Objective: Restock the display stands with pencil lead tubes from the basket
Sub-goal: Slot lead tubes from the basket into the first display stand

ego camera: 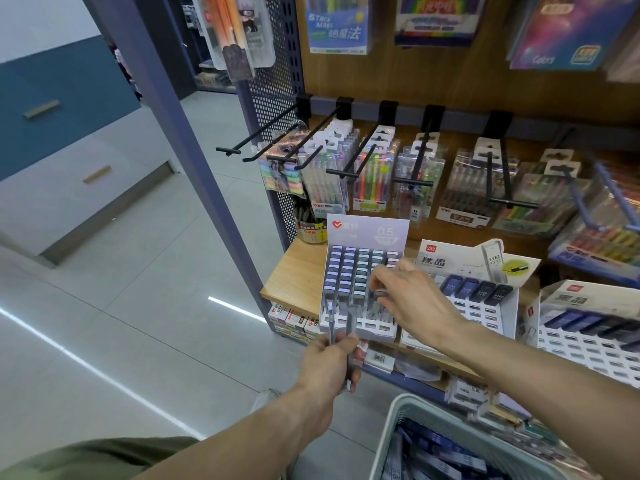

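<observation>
Right hand [412, 299] fingers [375, 277] pinch one lead tube [381, 293] over near slots of lavender display stand [363, 282]. Left hand [329, 363] curled round spare tubes [341, 327], just near stand. Risk: tilted tube misses slot, knocks neighbours. Basket [398, 420] near right, stocked. Second stand [474, 299] right; peg hooks [349, 147] overhang far side.

On the wooden shelf [298, 275] three display stands sit in a row: the left stand [360, 282], the middle stand [474, 292] just to its right, and the right stand [588, 327] at the far right. Hanging packs of pens [374, 174] lie behind and above them on hooks [360, 150]. The basket [391, 431] sits near, below the shelf, with tubes [446, 459] inside. The left hand [329, 365] is in front of the left stand; the right hand [412, 299] is over it.
</observation>
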`<state>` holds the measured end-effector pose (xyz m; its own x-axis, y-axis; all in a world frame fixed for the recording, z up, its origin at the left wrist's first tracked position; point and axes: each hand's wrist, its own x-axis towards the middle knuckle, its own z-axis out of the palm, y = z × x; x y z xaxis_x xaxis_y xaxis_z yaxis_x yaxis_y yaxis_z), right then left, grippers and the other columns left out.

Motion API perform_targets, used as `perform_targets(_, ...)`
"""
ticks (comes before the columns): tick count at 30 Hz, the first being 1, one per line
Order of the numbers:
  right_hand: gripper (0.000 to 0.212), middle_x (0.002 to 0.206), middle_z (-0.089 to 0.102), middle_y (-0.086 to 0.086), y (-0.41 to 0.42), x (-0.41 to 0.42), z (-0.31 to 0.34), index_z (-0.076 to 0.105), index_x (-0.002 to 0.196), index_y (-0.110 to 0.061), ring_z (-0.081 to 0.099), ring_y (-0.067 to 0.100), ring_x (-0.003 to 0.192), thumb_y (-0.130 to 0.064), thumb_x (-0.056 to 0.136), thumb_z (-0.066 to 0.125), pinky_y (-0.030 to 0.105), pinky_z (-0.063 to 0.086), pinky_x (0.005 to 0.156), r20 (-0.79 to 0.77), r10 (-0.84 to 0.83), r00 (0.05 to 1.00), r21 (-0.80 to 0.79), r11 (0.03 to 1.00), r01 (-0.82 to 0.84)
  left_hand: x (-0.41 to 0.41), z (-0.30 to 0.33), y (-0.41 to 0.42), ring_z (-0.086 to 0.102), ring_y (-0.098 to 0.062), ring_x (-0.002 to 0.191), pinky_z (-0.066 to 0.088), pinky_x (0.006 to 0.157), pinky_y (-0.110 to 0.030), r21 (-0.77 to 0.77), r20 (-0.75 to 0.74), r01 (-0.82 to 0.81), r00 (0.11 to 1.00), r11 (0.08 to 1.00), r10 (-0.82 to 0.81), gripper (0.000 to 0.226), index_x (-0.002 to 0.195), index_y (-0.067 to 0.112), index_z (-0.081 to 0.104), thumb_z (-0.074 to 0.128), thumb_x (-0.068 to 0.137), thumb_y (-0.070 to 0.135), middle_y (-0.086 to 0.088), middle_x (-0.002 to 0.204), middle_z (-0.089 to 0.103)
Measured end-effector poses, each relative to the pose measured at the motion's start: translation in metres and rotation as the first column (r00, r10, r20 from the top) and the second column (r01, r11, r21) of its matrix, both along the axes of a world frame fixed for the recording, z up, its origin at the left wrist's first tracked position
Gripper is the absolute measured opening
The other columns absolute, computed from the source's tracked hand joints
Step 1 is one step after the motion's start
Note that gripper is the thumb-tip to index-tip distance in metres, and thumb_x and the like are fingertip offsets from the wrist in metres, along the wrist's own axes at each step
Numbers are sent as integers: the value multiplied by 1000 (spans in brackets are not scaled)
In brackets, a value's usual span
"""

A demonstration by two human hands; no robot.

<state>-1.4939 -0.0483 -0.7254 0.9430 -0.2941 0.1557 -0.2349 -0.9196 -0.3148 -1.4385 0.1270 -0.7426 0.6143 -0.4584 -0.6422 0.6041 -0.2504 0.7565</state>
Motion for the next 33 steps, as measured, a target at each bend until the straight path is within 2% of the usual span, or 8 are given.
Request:
perform_targets(5, 20, 87, 54, -8, 6, -2, -11, 55, 97, -21, 39, 10, 88, -19, 89, 73, 29, 41, 69, 46, -36, 998, -33, 999, 38, 1, -2, 0, 46, -16, 48, 35, 45, -24, -12, 73, 36, 997, 999, -35, 7, 97, 9, 63, 65, 99, 15, -1, 69, 65)
perform_targets(10, 18, 102, 53, -2, 2, -1, -19, 65, 93, -20, 48, 15, 96, -18, 82, 80, 29, 48, 74, 80, -46, 996, -65, 997, 51, 0, 0, -1, 48, -13, 50, 34, 50, -24, -14, 52, 39, 998, 999, -39, 30, 120, 4, 62, 68, 97, 23, 1, 75, 68)
perform_targets(15, 14, 100, 54, -2, 0, -4, -22, 73, 98, -18, 48, 15, 96, -20, 84, 79, 26, 45, 77, 70, -34, 997, -95, 995, 41, 0, 8, -1, 50, -13, 53, 31, 49, -23, -32, 18, 49, 999, 998, -49, 33, 114, 5, 67, 60, 101, 35, -1, 82, 75)
perform_targets(19, 22, 104, 62, -10, 6, -2, -6, 71, 111, -24, 52, 2, 92, -15, 92, 68, 13, 39, 77, 146, -108, 983, 154, 984, 85, 1, 8, 1, 50, -12, 56, 29, 49, -23, -84, 4, 73, 997, 994, -73, 38, 110, 7, 75, 52, 105, 37, -2, 82, 72)
perform_targets(21, 26, 105, 67, -17, 10, -1, 4, 68, 113, -29, 59, -4, 89, -14, 93, 66, 8, 43, 76, 105, -203, 973, 458, 879, 134, 2, 8, 0, 50, -12, 55, 28, 48, -23, -120, -21, 77, 997, 990, -80, 38, 110, 7, 76, 53, 105, 37, -4, 82, 70)
perform_targets(24, 27, 101, 74, -8, 12, -4, 12, 70, 111, -29, 69, 9, 92, -13, 89, 74, 28, 58, 86, 19, -238, 971, 767, 626, 139, 3, 9, 0, 50, -12, 55, 28, 46, -22, -135, -37, 95, 994, 986, -101, 39, 110, 7, 77, 54, 103, 38, -5, 82, 69)
perform_targets(30, 23, 100, 70, 17, 7, -17, 31, 75, 100, -14, 75, 23, 78, 4, 85, 74, 40, 63, 79, -28, -404, 914, 909, 371, 191, 8, 16, -1, 46, -13, 53, 25, 44, -22, -200, 7, 10, 1000, 980, -8, 25, 105, 5, 74, 77, 87, 23, -10, 83, 69)
perform_targets(33, 15, 97, 74, 14, 11, -28, 32, 75, 95, -9, 75, 25, 85, 2, 85, 74, 42, 61, 86, -164, -292, 942, 916, 309, 255, 19, 20, 0, 41, -11, 52, 23, 41, -21, -259, 21, -41, 999, 965, 48, 12, 90, 8, 74, 79, 85, 17, -6, 73, 63)
